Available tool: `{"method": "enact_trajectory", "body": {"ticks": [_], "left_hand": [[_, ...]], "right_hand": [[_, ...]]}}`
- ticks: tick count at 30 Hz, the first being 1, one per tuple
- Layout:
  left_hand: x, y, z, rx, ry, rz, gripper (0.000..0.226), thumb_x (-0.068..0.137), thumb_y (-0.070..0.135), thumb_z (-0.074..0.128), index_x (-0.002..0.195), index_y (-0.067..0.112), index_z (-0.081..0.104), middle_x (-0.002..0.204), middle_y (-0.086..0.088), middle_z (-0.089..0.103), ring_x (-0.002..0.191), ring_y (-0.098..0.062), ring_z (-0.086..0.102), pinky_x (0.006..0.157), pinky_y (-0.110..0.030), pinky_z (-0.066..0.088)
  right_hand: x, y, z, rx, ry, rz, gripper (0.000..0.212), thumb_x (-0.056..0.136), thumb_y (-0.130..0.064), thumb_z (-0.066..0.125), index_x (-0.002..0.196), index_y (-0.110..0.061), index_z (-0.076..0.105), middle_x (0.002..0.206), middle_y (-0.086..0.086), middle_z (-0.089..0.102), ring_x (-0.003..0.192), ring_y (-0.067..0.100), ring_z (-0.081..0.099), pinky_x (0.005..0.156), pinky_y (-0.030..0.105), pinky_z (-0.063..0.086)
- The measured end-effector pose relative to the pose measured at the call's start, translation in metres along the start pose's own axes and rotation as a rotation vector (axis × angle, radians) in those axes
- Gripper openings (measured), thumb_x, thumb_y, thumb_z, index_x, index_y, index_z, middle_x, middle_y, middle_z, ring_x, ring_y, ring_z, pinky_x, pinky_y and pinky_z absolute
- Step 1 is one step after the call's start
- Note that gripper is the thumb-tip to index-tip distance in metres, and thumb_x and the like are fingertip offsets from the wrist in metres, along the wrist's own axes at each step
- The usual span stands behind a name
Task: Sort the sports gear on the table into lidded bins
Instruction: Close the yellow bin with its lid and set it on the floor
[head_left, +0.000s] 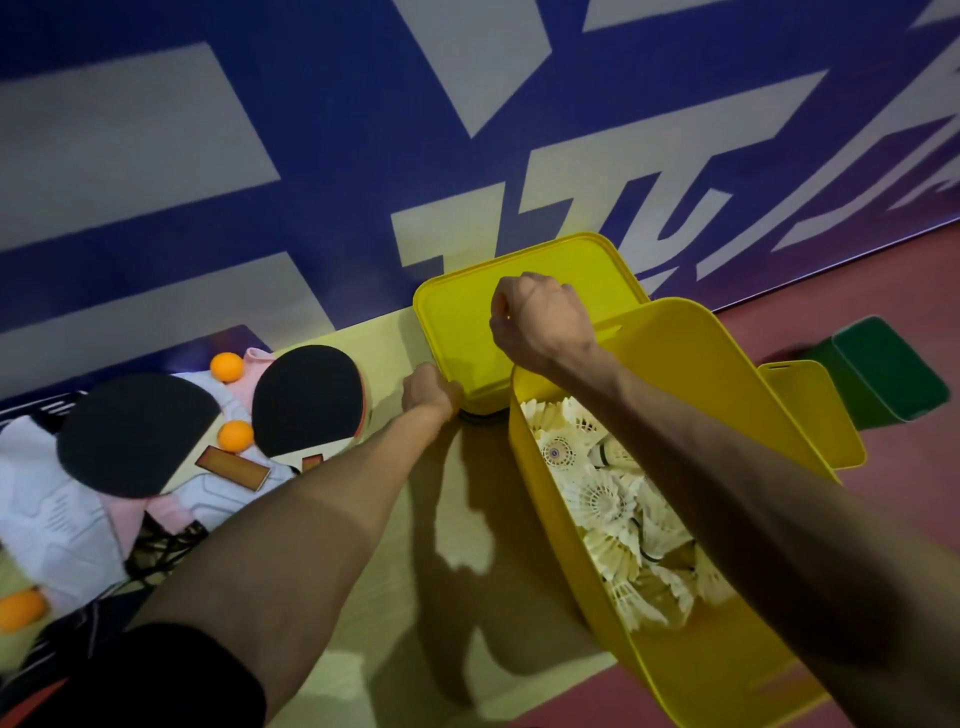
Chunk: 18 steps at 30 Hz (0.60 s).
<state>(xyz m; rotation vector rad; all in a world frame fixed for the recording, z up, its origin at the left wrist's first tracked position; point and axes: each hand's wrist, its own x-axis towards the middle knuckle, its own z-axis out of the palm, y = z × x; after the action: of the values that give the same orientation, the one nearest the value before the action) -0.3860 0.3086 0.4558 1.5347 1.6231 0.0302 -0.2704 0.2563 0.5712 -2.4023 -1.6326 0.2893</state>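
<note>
My left hand grips the near-left corner of a yellow lid that covers a bin at the back of the table. Above that lid my right hand is curled into a fist, and a sliver of an orange ball shows between thumb and fingers. In front of it stands an open yellow bin filled with several white shuttlecocks. To the left lie two black table tennis paddles and three loose orange balls.
White and pink clothing and dark cords lie under the paddles on the pale table. A second yellow lid leans behind the open bin. A green bin sits on the red floor at right. A blue banner wall backs the table.
</note>
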Motion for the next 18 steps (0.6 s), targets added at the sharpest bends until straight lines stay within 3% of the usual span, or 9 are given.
{"method": "enact_trajectory", "body": {"ticks": [5, 8, 10, 12, 14, 18], "left_hand": [[-0.013, 0.005, -0.021, -0.232, -0.064, 0.009, 0.025, 0.095, 0.024, 0.055, 0.109, 0.004, 0.061, 0.105, -0.014, 0.064, 0.098, -0.031, 0.061, 0.081, -0.036, 0.05], [-0.028, 0.014, -0.035, -0.368, -0.045, 0.036, 0.015, 0.093, 0.018, 0.057, 0.081, 0.011, 0.06, 0.089, -0.013, 0.061, 0.082, -0.026, 0.06, 0.08, -0.04, 0.053], [-0.037, 0.019, -0.042, -0.501, -0.049, 0.025, 0.02, 0.095, 0.015, 0.055, 0.074, 0.014, 0.054, 0.091, -0.015, 0.061, 0.081, -0.025, 0.06, 0.074, -0.042, 0.056], [-0.046, 0.028, -0.048, -0.604, -0.021, 0.018, 0.015, 0.097, 0.016, 0.052, 0.083, 0.012, 0.056, 0.102, -0.016, 0.063, 0.09, -0.027, 0.062, 0.061, -0.035, 0.055], [-0.058, 0.035, -0.052, -0.708, 0.021, 0.009, 0.009, 0.096, 0.014, 0.051, 0.1, 0.009, 0.059, 0.11, -0.014, 0.064, 0.097, -0.028, 0.063, 0.061, -0.033, 0.054], [-0.086, 0.041, -0.059, -0.789, 0.115, 0.035, 0.044, 0.088, 0.002, 0.061, 0.129, 0.012, 0.053, 0.12, -0.009, 0.064, 0.107, -0.026, 0.062, 0.089, -0.042, 0.055]], "right_hand": [[-0.007, 0.002, -0.015, 0.061, 0.028, 0.056, 0.024, 0.091, -0.019, 0.051, 0.108, -0.011, 0.065, 0.11, 0.01, 0.066, 0.1, 0.029, 0.059, 0.087, 0.04, 0.045], [-0.013, -0.003, -0.024, 0.167, 0.027, 0.083, 0.027, 0.088, -0.019, 0.053, 0.113, -0.013, 0.064, 0.113, 0.009, 0.066, 0.104, 0.027, 0.059, 0.09, 0.041, 0.048], [-0.014, -0.009, -0.03, 0.254, 0.026, 0.103, 0.028, 0.088, -0.021, 0.055, 0.113, -0.013, 0.064, 0.113, 0.008, 0.066, 0.105, 0.026, 0.06, 0.089, 0.038, 0.049], [-0.016, -0.013, -0.039, 0.358, 0.023, 0.119, 0.028, 0.091, -0.023, 0.056, 0.116, -0.012, 0.062, 0.112, 0.008, 0.066, 0.104, 0.024, 0.06, 0.084, 0.032, 0.048], [-0.02, -0.015, -0.048, 0.434, 0.011, 0.114, 0.031, 0.093, -0.025, 0.056, 0.12, -0.011, 0.059, 0.113, 0.007, 0.066, 0.104, 0.022, 0.059, 0.081, 0.029, 0.045], [-0.03, -0.005, -0.061, 0.507, -0.028, 0.083, 0.038, 0.095, -0.03, 0.056, 0.128, -0.012, 0.053, 0.123, 0.006, 0.061, 0.11, 0.02, 0.057, 0.081, 0.027, 0.043]]}}
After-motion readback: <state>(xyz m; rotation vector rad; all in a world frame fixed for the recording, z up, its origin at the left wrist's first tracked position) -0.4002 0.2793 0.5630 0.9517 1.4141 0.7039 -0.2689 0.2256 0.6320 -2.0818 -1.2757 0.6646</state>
